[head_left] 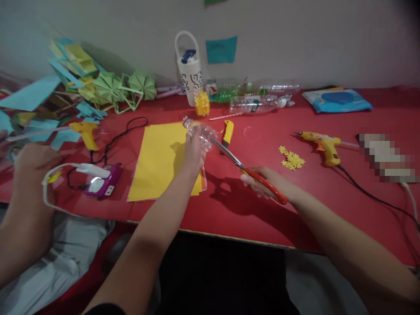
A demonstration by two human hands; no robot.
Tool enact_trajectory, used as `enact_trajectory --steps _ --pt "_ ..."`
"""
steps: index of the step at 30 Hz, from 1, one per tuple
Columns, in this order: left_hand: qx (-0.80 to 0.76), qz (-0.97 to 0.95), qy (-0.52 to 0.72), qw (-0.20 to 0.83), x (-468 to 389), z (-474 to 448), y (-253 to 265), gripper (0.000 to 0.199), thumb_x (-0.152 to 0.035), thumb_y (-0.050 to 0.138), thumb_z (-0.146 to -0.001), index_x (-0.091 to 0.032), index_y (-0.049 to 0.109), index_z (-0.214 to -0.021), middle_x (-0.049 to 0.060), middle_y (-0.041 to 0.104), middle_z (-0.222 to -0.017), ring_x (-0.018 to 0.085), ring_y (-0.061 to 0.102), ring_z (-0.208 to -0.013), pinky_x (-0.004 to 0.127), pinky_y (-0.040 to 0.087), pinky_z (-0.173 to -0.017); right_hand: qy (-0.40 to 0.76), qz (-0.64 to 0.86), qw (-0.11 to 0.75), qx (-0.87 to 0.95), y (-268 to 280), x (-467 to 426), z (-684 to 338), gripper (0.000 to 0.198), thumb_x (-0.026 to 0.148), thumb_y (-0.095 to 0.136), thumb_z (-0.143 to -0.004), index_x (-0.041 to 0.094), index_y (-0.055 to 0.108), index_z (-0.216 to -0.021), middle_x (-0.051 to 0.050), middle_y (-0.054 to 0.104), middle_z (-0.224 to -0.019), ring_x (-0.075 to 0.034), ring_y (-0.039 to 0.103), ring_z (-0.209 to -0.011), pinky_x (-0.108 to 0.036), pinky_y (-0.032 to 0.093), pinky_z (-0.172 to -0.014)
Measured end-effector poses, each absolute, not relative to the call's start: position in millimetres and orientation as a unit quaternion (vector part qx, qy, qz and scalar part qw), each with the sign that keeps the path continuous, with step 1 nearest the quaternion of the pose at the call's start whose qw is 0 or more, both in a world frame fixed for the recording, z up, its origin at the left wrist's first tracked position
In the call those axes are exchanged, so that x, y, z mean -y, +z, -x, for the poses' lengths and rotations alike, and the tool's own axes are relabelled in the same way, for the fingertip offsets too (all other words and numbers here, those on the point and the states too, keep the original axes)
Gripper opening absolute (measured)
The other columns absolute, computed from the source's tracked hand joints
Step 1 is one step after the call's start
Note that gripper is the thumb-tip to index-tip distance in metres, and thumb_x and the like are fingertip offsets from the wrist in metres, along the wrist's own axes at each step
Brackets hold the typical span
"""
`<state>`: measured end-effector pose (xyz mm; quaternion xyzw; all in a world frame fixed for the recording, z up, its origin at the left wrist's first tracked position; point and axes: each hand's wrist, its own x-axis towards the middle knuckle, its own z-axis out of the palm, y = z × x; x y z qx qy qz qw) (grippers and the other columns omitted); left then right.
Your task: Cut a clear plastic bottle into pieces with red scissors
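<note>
The bottle's clear walls make its edge hard to follow, and whether the scissors' blade tips sit inside it or against it, I cannot tell. The left hand (pixel 194 146) grasps the clear plastic bottle (pixel 208 132), above the table (pixel 229 221) beside the yellow paper (pixel 159 159), its fingers partly covering the near side. The right hand's (pixel 275 178) fingers clasp the red-handled scissors (pixel 242 166), partly hidden behind the handles.

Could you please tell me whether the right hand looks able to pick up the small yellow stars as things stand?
Probably not: the right hand has its grip on the red-handled scissors. The way itself looks free, though, as the yellow stars lie close by with nothing visible in between.
</note>
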<state>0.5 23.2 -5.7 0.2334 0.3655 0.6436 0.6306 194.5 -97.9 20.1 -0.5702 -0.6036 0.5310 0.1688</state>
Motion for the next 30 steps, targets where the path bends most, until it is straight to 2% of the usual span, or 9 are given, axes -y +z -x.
enact_trajectory --steps 5,12,18,22,26,30 --pt "-0.364 -0.270 0.633 0.628 -14 -8 -3 0.019 -0.033 0.071 -0.082 -0.024 0.055 -0.088 0.001 0.069 -0.086 0.023 0.069 -0.107 0.040 0.049 -0.102 0.539 0.572 0.175 0.594 22 99 -191 0.057 0.077 0.062 -0.074 0.022 0.048 -0.066 0.007 0.042 -0.049 -0.010 0.044 -0.041 -0.024 0.034 -0.042" --pt "-0.358 -0.265 0.636 0.630 -12 -12 -2 0.019 -0.033 0.072 -0.082 -0.026 0.056 -0.087 0.002 0.070 -0.083 0.028 0.067 -0.115 0.046 0.049 -0.105 0.541 0.572 0.178 0.590 17 99 -191 0.056 0.077 0.061 -0.075 0.022 0.049 -0.068 0.006 0.044 -0.049 -0.010 0.043 -0.040 -0.024 0.034 -0.041" --pt "-0.348 -0.264 0.635 0.638 -11 -11 -4 0.020 -0.033 0.073 -0.081 -0.027 0.055 -0.087 0.000 0.068 -0.081 0.025 0.069 -0.107 0.042 0.054 -0.097 0.550 0.575 0.191 0.575 20 100 -185 0.057 0.078 0.063 -0.071 0.022 0.049 -0.067 0.008 0.041 -0.047 -0.009 0.042 -0.038 -0.025 0.036 -0.041" --pt "-0.353 -0.259 0.633 0.638 -8 -12 0 0.015 -0.030 0.068 -0.085 -0.027 0.054 -0.088 0.000 0.068 -0.083 0.023 0.068 -0.109 0.041 0.052 -0.100 0.570 0.573 0.202 0.553 25 101 -180 0.059 0.080 0.063 -0.068 0.023 0.048 -0.065 0.009 0.039 -0.045 -0.008 0.041 -0.036 -0.025 0.037 -0.041" --pt "-0.358 -0.264 0.637 0.629 -7 -12 4 0.010 -0.026 0.062 -0.089 -0.026 0.052 -0.088 -0.002 0.064 -0.075 0.021 0.070 -0.103 0.042 0.051 -0.103 0.574 0.583 0.209 0.535 26 102 -178 0.055 0.076 0.063 -0.070 0.022 0.050 -0.066 0.008 0.041 -0.044 -0.008 0.040 -0.035 -0.024 0.036 -0.040" --pt "-0.349 -0.260 0.649 0.624 -7 -13 3 0.012 -0.027 0.064 -0.089 -0.025 0.053 -0.089 -0.002 0.062 -0.075 0.021 0.069 -0.105 0.043 0.049 -0.105 0.577 0.604 0.201 0.512 25 103 -177 0.049 0.068 0.062 -0.076 0.022 0.049 -0.064 0.007 0.041 -0.043 -0.008 0.040 -0.035 -0.022 0.033 -0.036"
